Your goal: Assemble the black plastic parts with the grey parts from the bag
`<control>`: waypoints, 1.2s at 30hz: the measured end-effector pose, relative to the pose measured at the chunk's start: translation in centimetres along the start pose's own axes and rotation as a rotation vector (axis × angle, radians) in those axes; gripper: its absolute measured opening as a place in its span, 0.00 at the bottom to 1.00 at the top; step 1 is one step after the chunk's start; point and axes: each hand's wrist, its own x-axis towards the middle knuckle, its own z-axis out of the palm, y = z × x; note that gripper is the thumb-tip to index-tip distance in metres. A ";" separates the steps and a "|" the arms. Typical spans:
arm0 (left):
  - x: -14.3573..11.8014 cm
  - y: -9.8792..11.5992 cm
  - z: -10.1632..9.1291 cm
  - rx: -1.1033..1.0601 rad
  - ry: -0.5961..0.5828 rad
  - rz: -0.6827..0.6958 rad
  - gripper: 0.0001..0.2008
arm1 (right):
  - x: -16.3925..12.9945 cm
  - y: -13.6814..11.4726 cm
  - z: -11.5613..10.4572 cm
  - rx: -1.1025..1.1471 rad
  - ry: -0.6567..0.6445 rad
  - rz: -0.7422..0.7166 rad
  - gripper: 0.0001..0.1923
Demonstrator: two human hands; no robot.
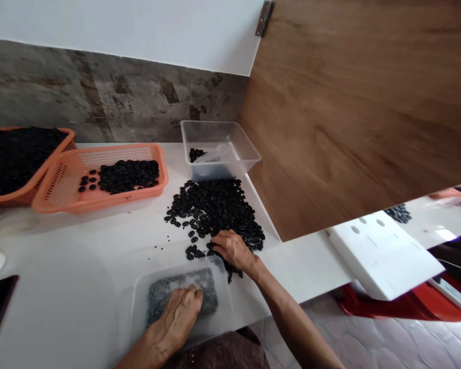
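The white surface ran close under me, and past its right edge lay a tiled floor. My left grip bent over one clear container holding dark grey matter, fingers curled down, knuckles up; I could not tell whether it held anything. Just beyond, my right arm reached out, and my right grip met the near side of one heap of black pieces, too many to count. Those fingers were bunched and pointing left; whether they pinched a piece I could not tell. Off to the right sat one white box. Farther away I had two orange baskets, a half-filled basket and a heaped basket, and behind the heap a second clear container. One wooden panel rose at the right; a grey wall band backed the surface.
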 end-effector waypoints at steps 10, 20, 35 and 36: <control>-0.1 -0.3 -0.1 0.018 -0.015 -0.080 0.27 | 1.4 -0.2 1.5 0.078 0.109 0.006 0.07; -1.3 -2.0 0.6 0.028 0.033 -0.004 0.22 | -8.4 -1.9 0.5 0.099 0.159 0.345 0.34; -1.3 -2.9 1.7 -0.468 0.223 0.000 0.12 | -8.5 -2.8 4.0 0.246 0.230 0.417 0.16; -1.4 -2.9 1.2 -0.597 0.199 -0.065 0.10 | -8.3 -2.8 3.9 0.242 0.236 0.420 0.17</control>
